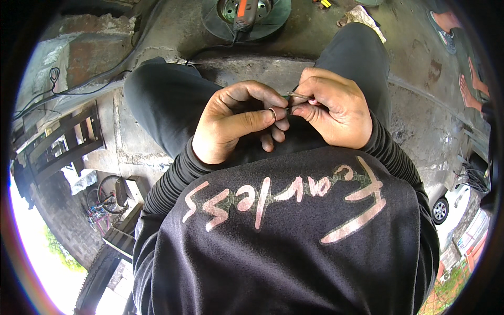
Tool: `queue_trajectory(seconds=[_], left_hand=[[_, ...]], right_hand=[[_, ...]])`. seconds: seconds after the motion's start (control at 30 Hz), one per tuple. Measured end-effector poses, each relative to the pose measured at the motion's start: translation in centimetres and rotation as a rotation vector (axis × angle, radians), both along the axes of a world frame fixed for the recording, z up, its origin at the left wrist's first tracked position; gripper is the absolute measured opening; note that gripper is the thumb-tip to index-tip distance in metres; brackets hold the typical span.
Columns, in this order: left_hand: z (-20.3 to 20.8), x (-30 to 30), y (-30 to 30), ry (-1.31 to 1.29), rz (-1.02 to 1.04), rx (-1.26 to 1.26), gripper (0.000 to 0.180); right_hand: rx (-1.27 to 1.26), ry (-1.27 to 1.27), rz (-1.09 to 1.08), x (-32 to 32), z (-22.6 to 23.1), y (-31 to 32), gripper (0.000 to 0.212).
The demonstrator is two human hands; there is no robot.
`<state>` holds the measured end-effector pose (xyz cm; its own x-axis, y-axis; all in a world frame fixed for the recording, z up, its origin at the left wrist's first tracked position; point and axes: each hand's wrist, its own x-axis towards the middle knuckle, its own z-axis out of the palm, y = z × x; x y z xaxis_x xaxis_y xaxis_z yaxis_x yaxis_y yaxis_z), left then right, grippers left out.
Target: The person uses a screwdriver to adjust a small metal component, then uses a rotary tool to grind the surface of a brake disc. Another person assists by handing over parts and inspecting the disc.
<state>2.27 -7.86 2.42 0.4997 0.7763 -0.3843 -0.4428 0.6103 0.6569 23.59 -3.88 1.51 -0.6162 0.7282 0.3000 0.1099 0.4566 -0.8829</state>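
Observation:
Above my lap, my left hand (239,118) and my right hand (336,107) come together, fingertips almost touching. Thumb and fingers of the left hand are closed in a pinch; a small curved edge shows at the thumb tip, but I cannot tell what piece it is. Between the right thumb and bent forefinger is a thin metal rod (300,96), its end pointing toward the left fingertips. The fingers cover most of what lies between the two hands.
Beyond my knees an angle grinder (245,18) with a cord rests on a round metal disc (215,23). A crumpled paper piece (367,21) lies past my right knee. Black cable (105,73) runs along the left. Another person's bare feet (470,89) show at far right.

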Motion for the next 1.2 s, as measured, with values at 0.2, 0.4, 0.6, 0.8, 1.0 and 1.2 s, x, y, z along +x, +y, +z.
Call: queue_trajectory(seconds=[0.2, 0.4, 0.6, 0.8, 1.0, 1.2], left_hand=[[-0.2, 0.2, -0.1, -0.015, 0.023, 0.016, 0.015], [-0.3, 0.4, -0.1, 0.001, 0.052, 0.005, 0.015], [-0.1, 1.0, 0.2, 0.082, 0.075, 0.171, 0.029], [-1.6, 2.4, 1.7, 0.467, 0.243, 0.758, 0.034], [-2.4, 2.2, 2.8, 0.639, 0.287, 0.992, 0.022], [-1.9, 1.6, 2.3, 0.554, 0.183, 0.543, 0.021]], right_hand=[[0.0, 0.023, -0.017, 0.0, -0.2, -0.1, 0.015], [-0.047, 0.037, -0.031, 0.0, -0.5, -0.1, 0.017], [-0.37, 0.173, -0.069, 0.0, -1.8, -0.2, 0.007], [-0.94, 0.538, -0.023, -1.0, -1.8, -0.3, 0.011], [-1.087, 0.556, -0.146, -1.6, -1.7, -0.4, 0.019], [-0.787, 0.281, -0.281, 0.5, -1.7, 0.6, 0.034]])
